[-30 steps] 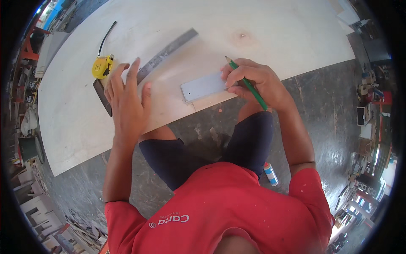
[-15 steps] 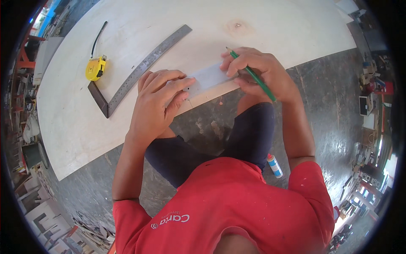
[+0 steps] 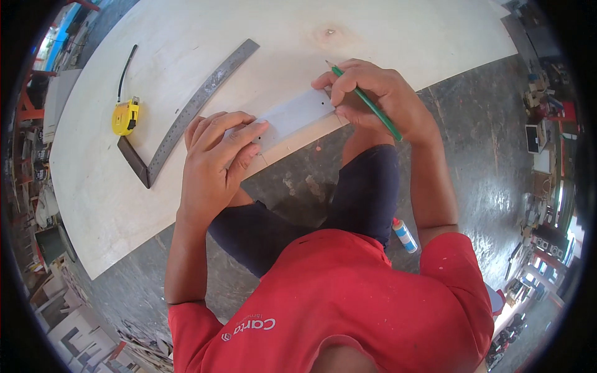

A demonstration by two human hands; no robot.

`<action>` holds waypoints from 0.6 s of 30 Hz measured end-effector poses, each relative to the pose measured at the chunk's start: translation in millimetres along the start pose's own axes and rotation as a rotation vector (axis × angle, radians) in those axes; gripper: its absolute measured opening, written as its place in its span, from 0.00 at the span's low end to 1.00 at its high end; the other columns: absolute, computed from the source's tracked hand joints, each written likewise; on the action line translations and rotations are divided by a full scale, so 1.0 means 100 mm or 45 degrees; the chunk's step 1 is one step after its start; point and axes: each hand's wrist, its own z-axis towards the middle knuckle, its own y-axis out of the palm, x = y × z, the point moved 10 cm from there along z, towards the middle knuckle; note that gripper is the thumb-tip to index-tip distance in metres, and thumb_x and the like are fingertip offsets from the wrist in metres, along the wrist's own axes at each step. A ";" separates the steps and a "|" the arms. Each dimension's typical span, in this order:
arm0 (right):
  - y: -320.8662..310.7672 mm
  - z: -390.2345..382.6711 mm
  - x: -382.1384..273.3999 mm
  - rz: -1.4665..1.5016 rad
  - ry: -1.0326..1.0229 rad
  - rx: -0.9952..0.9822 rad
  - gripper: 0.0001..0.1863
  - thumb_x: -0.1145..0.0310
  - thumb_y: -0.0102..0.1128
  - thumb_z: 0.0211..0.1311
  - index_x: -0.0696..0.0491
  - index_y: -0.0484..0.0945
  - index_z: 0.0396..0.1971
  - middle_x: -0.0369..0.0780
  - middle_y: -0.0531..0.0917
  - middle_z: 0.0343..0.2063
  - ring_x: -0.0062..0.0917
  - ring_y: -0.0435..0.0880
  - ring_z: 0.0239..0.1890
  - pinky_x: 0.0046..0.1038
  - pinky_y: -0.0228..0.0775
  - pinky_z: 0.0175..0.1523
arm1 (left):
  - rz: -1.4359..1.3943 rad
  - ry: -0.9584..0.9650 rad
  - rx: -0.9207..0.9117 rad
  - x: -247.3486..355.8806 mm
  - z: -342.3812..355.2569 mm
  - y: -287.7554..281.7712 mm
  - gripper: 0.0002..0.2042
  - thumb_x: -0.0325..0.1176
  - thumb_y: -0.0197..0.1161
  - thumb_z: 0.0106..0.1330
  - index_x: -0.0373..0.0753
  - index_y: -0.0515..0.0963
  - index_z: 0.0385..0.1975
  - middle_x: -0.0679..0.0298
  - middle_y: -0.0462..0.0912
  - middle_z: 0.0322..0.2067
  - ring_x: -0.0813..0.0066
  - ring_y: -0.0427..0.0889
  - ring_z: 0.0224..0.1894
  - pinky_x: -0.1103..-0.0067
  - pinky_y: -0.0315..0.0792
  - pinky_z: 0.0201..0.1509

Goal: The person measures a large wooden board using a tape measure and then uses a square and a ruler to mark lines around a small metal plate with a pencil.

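Note:
My left hand (image 3: 214,155) grips the left end of a flat whitish strip (image 3: 295,115), thumb at its near edge and fingers over the top. The strip lies along the front edge of a pale plywood sheet (image 3: 280,31), with a small dark hole showing near each end. A green pencil (image 3: 379,115) is held in my right hand (image 3: 388,93), its point facing away from me. The fingertips of that hand rest at or close to the strip's right end; whether they press on it I cannot tell.
On the plywood, left of my hands, lie a metal try square (image 3: 199,99) and a yellow tape measure (image 3: 126,117) with a black strap. A white bottle with a red cap (image 3: 404,235) is on the dark floor (image 3: 472,155) by my right leg.
The whole view has shifted a little, moving the square and tape measure left and down in the picture. My right fingers have drawn back at the strip's right end, uncovering the hole there.

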 end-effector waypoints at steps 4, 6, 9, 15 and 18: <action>-0.01 0.00 0.03 0.013 0.011 0.002 0.11 0.78 0.73 0.57 0.52 0.84 0.38 0.42 0.90 0.46 0.37 0.87 0.52 0.37 0.75 0.63 | 0.014 0.002 -0.009 0.00 0.01 0.01 0.15 0.31 0.73 0.64 0.44 0.89 0.51 0.62 0.87 0.50 0.58 0.82 0.55 0.63 0.70 0.63; -0.01 0.00 0.00 -0.031 -0.051 0.009 0.11 0.77 0.73 0.58 0.53 0.84 0.40 0.42 0.89 0.44 0.37 0.88 0.51 0.35 0.80 0.57 | 0.005 -0.017 -0.026 -0.03 -0.01 0.02 0.14 0.34 0.71 0.67 0.44 0.89 0.51 0.62 0.87 0.51 0.58 0.82 0.56 0.63 0.68 0.66; -0.02 0.01 -0.03 -0.025 -0.055 -0.004 0.12 0.78 0.73 0.57 0.52 0.84 0.40 0.42 0.90 0.44 0.36 0.88 0.50 0.35 0.80 0.57 | -0.008 -0.047 -0.055 -0.04 -0.01 0.02 0.14 0.37 0.69 0.70 0.43 0.89 0.52 0.62 0.87 0.52 0.59 0.83 0.57 0.62 0.67 0.68; -0.02 0.01 -0.06 -0.109 -0.047 -0.006 0.12 0.79 0.73 0.55 0.51 0.85 0.39 0.40 0.90 0.45 0.34 0.88 0.52 0.35 0.80 0.57 | -0.008 -0.049 -0.070 -0.04 0.00 0.02 0.14 0.37 0.69 0.69 0.44 0.90 0.52 0.62 0.87 0.51 0.58 0.83 0.57 0.62 0.67 0.67; -0.01 0.01 -0.02 -0.085 0.010 -0.020 0.12 0.79 0.73 0.55 0.51 0.85 0.39 0.40 0.90 0.46 0.34 0.88 0.52 0.35 0.80 0.58 | 0.003 -0.029 -0.045 -0.03 0.00 0.02 0.14 0.35 0.71 0.67 0.45 0.90 0.51 0.65 0.87 0.51 0.59 0.82 0.55 0.63 0.67 0.67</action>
